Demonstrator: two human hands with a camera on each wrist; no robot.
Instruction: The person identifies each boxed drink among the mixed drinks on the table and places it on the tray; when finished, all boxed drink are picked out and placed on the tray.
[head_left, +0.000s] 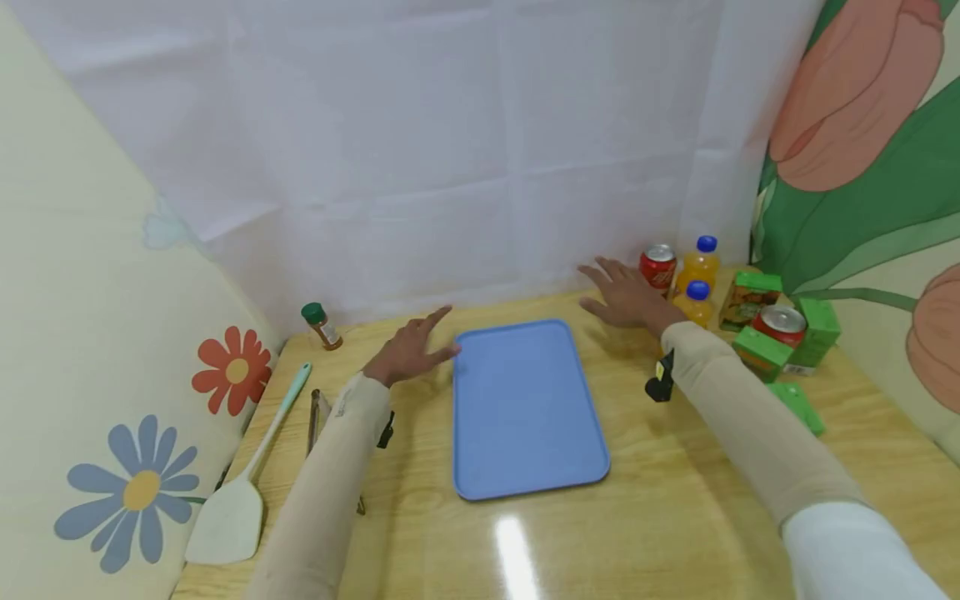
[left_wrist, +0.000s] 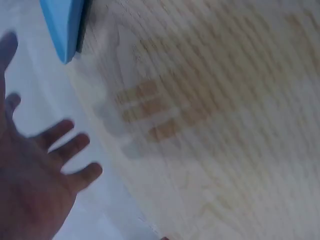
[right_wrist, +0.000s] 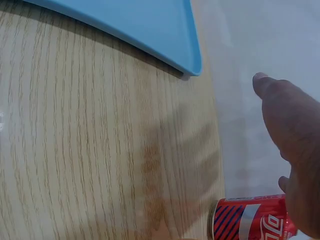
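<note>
stretched forward above the table (head_left: 420,542) with both arms in beige sleeves. has the left hand (head_left: 411,350) beside the far left corner of the blue tray (head_left: 528,417), with fingers loosely spread, gripping nothing. has the right hand (head_left: 622,298) off the far right corner, near a red can (head_left: 657,271), with fingers extended and parted, likewise gripping nothing.

shows light, glossy wood grain, reflecting a bright streak in front of the tray. backed by a creased white sheet (head_left: 375,125), flanked by flower-printed cloth (head_left: 45,333). occupied at left by a white turner (head_left: 228,521), partly hidden tongs (head_left: 313,421) and a green-capped jar (head_left: 324,329); at right by another red can (head_left: 780,325), orange drink bottles (head_left: 700,271) and green boxes (head_left: 817,329).

lies flat mid-table, between the hands: plain blue, rectangular, round-cornered, low-rimmed.
</note>
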